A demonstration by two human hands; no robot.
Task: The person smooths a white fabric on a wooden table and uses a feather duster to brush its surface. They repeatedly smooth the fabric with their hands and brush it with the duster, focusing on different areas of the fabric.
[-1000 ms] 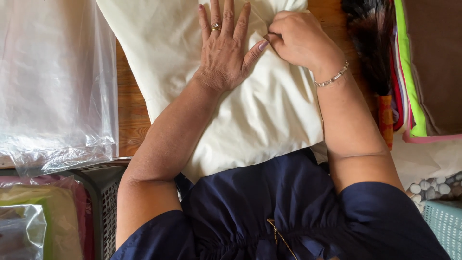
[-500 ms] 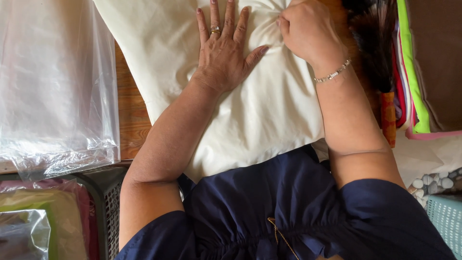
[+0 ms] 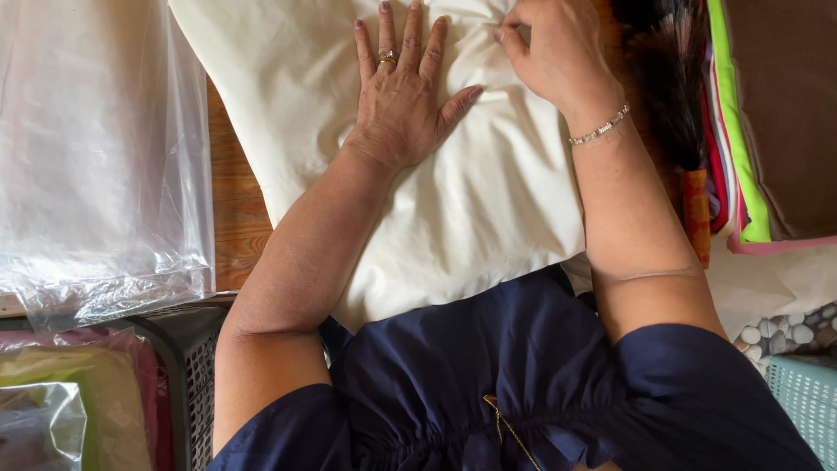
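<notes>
1. The cream pillow (image 3: 453, 218) is the largest thing and the landmark here. It lies on the wooden desk (image 3: 234, 218) directly in front of the person, its near edge against the person's dark blue top (image 3: 540, 384), its far end running out of the picture at the top.
2. A sheet of clear plastic (image 3: 96, 157) lies left of the pillow, just beside its left edge, with a strip of bare desk showing between them.
3. Right of the pillow stands a pile of folded cloth (image 3: 741, 131), brown with green and pink edges. A dark feathery duster (image 3: 667, 78) lies between that pile and the pillow.
4. Near-left of the pillow, by the person's left elbow, is a dark mesh basket (image 3: 187, 366).
5. The left hand (image 3: 403, 100) lies flat, palm down, on the upper middle of the pillow. Its fingers are spread wide and straight, the thumb out to the right; it presses on the fabric and grips nothing. One finger wears a ring.
6. The right hand (image 3: 558, 52) sits at the pillow's upper right, just beside the left hand. Its fingers (image 3: 514, 22) are curled inward and seem to pinch a fold of the pillow's fabric, which puckers beneath them. A bracelet circles the wrist.
</notes>
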